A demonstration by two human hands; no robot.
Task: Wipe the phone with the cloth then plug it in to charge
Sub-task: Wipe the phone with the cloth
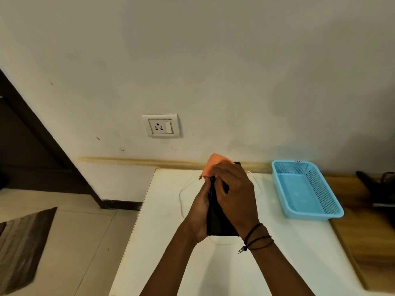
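Gripping one black phone (pixel 215 221) in left hand (pixel 199 212), right hand (pixel 235 195) pressing one orange cloth (pixel 213 165), one blue basket (pixel 307 191) nearby

Plain indoor room, likely home or office: white desk (pixel 277 263) against scuffed painted wall (pixel 213 60), wall socket (pixel 161 126), tiled floor (pixel 81 242), blue plastic basket (pixel 333 201).

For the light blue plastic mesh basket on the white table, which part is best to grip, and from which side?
Probably the near long rim of the light blue plastic mesh basket, reached from above by the right hand: the basket stands upright and open, its rim flares outward, and nothing visible lies inside.
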